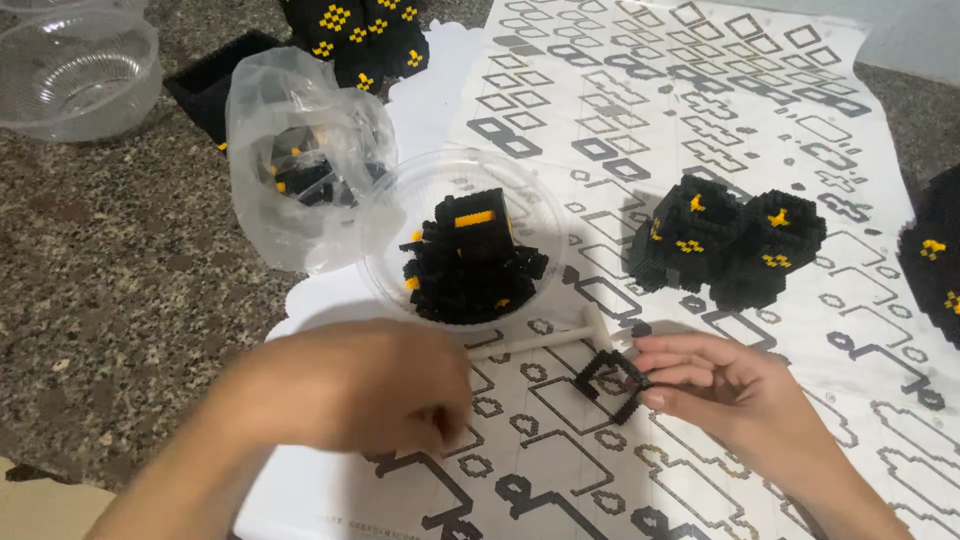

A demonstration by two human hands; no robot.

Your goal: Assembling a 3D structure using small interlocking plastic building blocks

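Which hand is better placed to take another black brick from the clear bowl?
Left, probably. The left hand lies just below the clear bowl and looks free; the right hand is pinching the black brick frame.

The right hand pinches a small black square frame of tiny building bricks at its fingertips. Just beyond them lies a white plastic T-shaped tool. The left hand curls closed, fingertips down on the printed paper instruction sheet.

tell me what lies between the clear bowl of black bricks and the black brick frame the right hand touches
In the head view, a white T-shaped tool lies on the instruction sheet between the clear bowl and the black brick frame at the right hand.
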